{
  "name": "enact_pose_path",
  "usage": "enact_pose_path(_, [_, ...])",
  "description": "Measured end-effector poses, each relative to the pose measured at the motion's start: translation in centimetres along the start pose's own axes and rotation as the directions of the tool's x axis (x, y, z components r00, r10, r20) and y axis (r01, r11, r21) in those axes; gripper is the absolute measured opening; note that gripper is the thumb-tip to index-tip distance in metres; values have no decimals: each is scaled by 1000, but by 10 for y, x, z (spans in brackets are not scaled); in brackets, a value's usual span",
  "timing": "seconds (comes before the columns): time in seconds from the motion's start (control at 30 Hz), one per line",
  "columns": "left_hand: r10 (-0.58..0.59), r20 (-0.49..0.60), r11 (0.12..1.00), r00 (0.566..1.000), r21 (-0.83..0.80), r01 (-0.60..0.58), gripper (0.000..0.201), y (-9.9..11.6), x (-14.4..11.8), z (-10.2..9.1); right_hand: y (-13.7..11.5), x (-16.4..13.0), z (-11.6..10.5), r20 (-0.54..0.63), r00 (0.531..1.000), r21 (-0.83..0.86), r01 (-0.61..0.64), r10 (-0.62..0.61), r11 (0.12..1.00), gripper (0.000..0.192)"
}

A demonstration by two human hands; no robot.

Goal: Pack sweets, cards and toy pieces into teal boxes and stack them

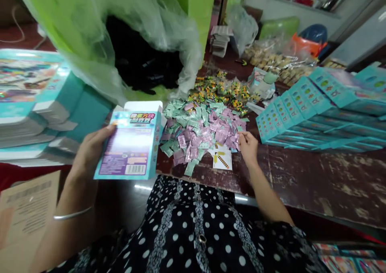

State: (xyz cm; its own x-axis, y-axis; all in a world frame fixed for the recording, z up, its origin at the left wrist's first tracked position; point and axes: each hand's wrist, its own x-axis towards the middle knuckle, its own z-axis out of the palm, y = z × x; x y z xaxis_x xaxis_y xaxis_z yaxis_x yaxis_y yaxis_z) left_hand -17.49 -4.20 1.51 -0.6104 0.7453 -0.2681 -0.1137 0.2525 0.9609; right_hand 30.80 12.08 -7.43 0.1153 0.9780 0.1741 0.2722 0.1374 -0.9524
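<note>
My left hand (93,148) is wrapped around the left side of an open teal cardboard box (129,144), with its printed back and barcode facing up. The box's top flaps stand open at its far end. My right hand (249,146) pinches at the right edge of a heap of small pink and green sachets (205,124), its fingertips on a pink sachet (236,141). Just left of that hand, a white card (222,158) with a yellow and black pixel pickaxe lies partly under the heap.
Flat teal boxes (45,112) are stacked at left; filled teal boxes (301,112) stand in rows at right. Behind the heap lie small bags of orange and yellow pieces (223,88). A green bin (200,19) lined with clear plastic holds black items (141,60).
</note>
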Motion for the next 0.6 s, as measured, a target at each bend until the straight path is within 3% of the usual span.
enact_pose_path(0.13, [-35, 52, 999, 998, 9, 34, 60, -8, 15, 10, -51, 61, 64, 260, 953, -46, 172, -154, 984, 39])
enact_pose_path(0.27, [-55, 61, 998, 997, -25, 57, 75, -19, 23, 21, -98, 119, 163, 509, 820, -178, 399, -263, 899, 29])
enact_pose_path(0.43, [-177, 111, 980, 978, -77, 186, 95, -33, 34, 22, -140, 177, 295, 717, 644, -390, 689, -268, 611, 32])
enact_pose_path(0.53, [-170, 175, 981, 970, -60, 183, 90, -39, 38, 20, -150, 201, 364, 793, 589, -484, 766, -159, 422, 39])
enact_pose_path(0.6, [-154, 202, 984, 967, -56, 168, 83, -43, 39, 18, -149, 212, 402, 814, 577, -532, 788, -70, 310, 44])
